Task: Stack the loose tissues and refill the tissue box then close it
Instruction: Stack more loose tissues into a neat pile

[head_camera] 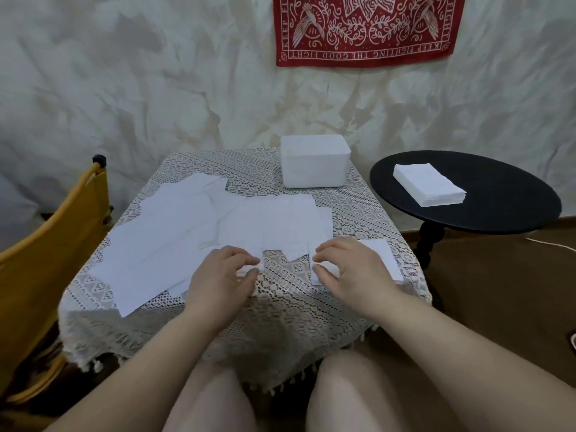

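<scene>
My left hand [223, 269] covers the corner of the tissue it holds; only a small white edge shows between my thumb and fingers [249, 260], which pinch it. My right hand [346, 266] hides much of a separate tissue [378, 254] lying at the near right of the table [280, 307]; thumb and fingertips pinch its left edge. Whether it is one sheet or several, I cannot tell. The loose tissues [187, 232] spread overlapped across the lace cloth, from far left to just beyond my hands. The white tissue box [314, 162] stands at the far edge, well apart from my fingers; its top is hard to make out. A neat tissue stack [428, 183] sits on the round black side table [498, 201] to the right. A yellow chair [62, 219] stands left, partly cut off.
</scene>
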`<act>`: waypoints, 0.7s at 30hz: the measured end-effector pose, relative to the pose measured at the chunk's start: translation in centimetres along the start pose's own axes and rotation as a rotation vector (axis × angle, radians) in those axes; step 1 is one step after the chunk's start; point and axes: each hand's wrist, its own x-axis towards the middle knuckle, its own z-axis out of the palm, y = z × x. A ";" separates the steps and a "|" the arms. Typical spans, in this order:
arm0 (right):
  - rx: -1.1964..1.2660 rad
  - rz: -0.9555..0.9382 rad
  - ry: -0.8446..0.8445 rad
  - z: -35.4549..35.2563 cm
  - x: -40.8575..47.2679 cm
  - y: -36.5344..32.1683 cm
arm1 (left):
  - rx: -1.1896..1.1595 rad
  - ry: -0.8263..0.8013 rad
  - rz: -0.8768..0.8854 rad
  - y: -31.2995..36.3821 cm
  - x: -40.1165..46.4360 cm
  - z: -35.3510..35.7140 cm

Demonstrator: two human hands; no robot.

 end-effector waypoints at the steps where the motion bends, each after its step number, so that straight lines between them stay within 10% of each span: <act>1: 0.025 -0.003 -0.026 0.8 0.6 -0.8 | 0.025 0.008 -0.037 -1.1 -0.1 -0.8; 21: 0.058 0.020 -0.336 10.6 8.9 -11.1 | 0.185 -0.009 -0.475 -14.8 1.2 -8.6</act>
